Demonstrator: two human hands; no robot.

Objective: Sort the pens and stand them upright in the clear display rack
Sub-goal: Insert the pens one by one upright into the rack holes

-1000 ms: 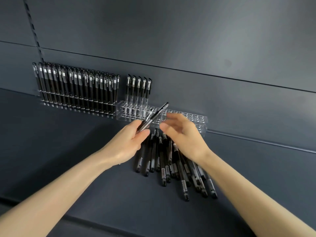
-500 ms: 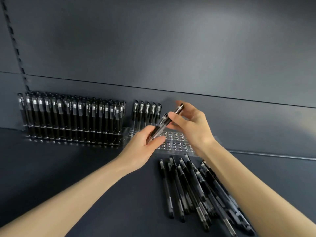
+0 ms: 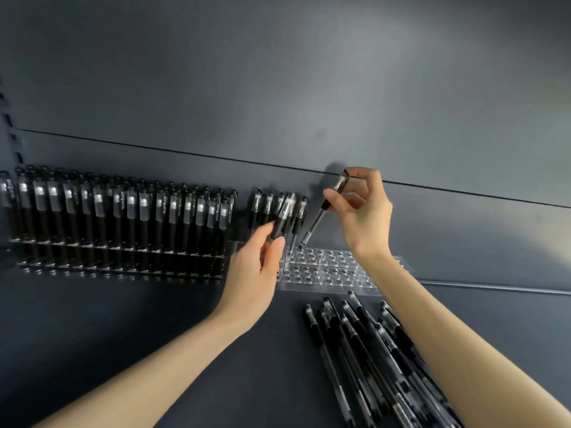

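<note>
Since a second ago the right hand [image 3: 361, 211] has drawn one pen [image 3: 321, 211] away from the left hand [image 3: 256, 273], whose fingers curl round spare pens [image 3: 284, 217]. It pinches that pen near the cap, tip tilted down over an empty hole of the clear rack [image 3: 333, 270] at the shelf's [image 3: 92, 319] back edge. The neighbouring rack [image 3: 123, 217] looks full, this one holds five pens [image 3: 268, 205], and a loose pile [image 3: 370, 350] lies toward the front right, so much seems left.

Head-worn wide view, forward-down, close to display rack [image 3: 332, 273]
</note>
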